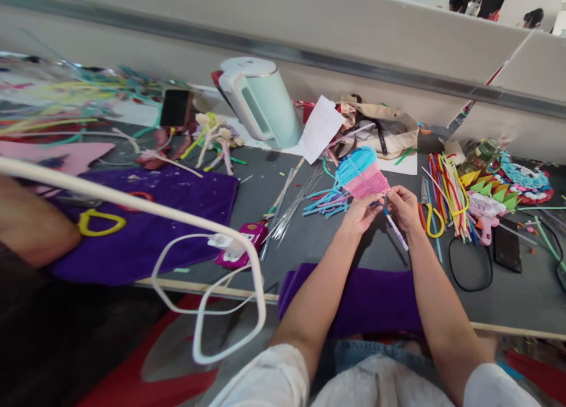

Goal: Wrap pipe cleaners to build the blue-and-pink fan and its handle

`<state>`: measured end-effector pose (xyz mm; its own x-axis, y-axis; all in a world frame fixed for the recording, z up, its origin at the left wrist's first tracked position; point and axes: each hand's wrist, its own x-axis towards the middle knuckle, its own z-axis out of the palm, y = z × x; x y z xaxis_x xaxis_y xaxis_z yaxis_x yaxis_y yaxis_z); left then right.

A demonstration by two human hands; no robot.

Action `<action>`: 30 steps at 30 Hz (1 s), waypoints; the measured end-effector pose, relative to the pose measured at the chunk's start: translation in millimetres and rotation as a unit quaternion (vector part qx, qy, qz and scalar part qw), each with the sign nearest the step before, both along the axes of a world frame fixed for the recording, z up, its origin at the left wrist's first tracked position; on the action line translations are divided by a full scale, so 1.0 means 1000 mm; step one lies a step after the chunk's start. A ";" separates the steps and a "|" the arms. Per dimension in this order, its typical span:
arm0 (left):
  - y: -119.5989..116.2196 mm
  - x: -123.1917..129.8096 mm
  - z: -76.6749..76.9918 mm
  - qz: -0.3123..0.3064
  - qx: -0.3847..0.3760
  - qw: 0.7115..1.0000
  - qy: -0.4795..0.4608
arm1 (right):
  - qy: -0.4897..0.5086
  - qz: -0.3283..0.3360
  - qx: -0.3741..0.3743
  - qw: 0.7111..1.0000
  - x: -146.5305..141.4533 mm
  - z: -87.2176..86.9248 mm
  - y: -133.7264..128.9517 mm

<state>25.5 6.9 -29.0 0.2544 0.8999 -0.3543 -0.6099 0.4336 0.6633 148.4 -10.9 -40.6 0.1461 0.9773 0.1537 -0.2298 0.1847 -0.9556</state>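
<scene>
Between my hands is a fan-shaped craft piece (pixel 362 172), blue on its upper part and pink below, apparently made of pipe cleaners. A thin stem (pixel 395 227), blue then pale lilac, slants down from its narrow end. My left hand (pixel 361 213) is closed on the lower pink edge. My right hand (pixel 404 207) pinches at the narrow end where the stem begins; the exact spot between the fingertips is too small to make out. Loose blue and lilac pipe cleaners (pixel 325 202) lie left of the fan. A folded purple cloth (pixel 375 304) is under my forearms.
Yellow-handled scissors (pixel 435 221), bundled pipe cleaners (pixel 446 189), a pink glue gun (pixel 485 224) and a phone (pixel 507 248) lie right. Left are metal wires (pixel 296 206), a power strip (pixel 243 245), a mint kettle (pixel 260 103), a white bent tube (pixel 177 209) and another person's arm (pixel 38 224).
</scene>
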 end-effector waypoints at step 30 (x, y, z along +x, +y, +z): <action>-0.003 0.003 -0.001 -0.001 0.042 0.998 0.053 | 0.093 0.005 -0.074 0.993 -0.007 0.003 -0.002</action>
